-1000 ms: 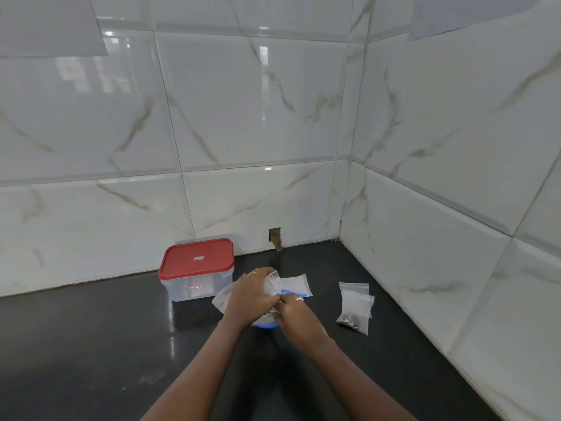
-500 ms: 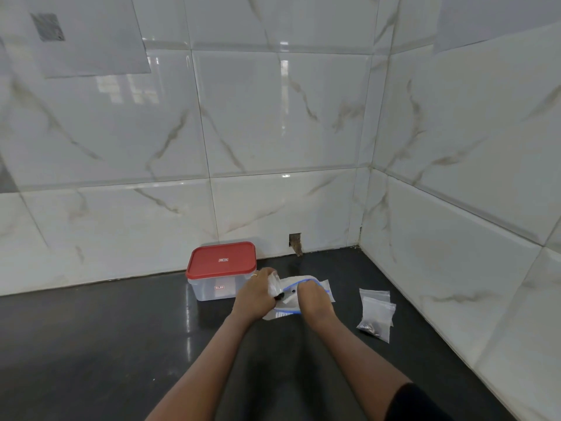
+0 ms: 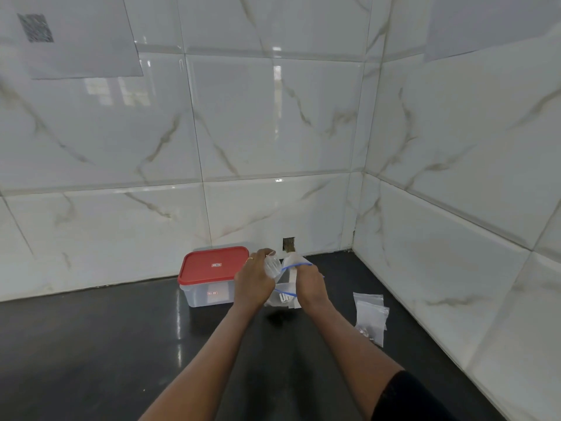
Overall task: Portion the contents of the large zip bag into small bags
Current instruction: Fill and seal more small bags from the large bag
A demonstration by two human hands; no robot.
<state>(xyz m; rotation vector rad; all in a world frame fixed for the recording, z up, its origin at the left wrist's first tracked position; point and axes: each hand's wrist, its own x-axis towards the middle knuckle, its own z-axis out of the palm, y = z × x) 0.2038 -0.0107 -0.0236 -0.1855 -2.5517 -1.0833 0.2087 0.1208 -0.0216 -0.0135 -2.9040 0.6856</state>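
Observation:
The large zip bag (image 3: 284, 294), clear with a blue zip line and white print, hangs above the black counter (image 3: 91, 344) between my hands. My right hand (image 3: 311, 282) grips its upper edge by the blue zip. My left hand (image 3: 254, 282) holds a small clear bag (image 3: 272, 265) bunched in its fingers, right beside the large bag's mouth. What lies inside either bag is hidden. To the right, a few small clear bags (image 3: 371, 316) lie on the counter; the nearest has small dark bits in its lower corner.
A clear plastic box with a red lid (image 3: 212, 276) stands on the counter just left of my hands, against the tiled back wall. A second tiled wall closes the right side. A small hole (image 3: 288, 244) shows in the back wall.
Both hands have lifted the large bag off the counter and turned it upright. The view has tilted and shifted, so the box and small bags appear further right.

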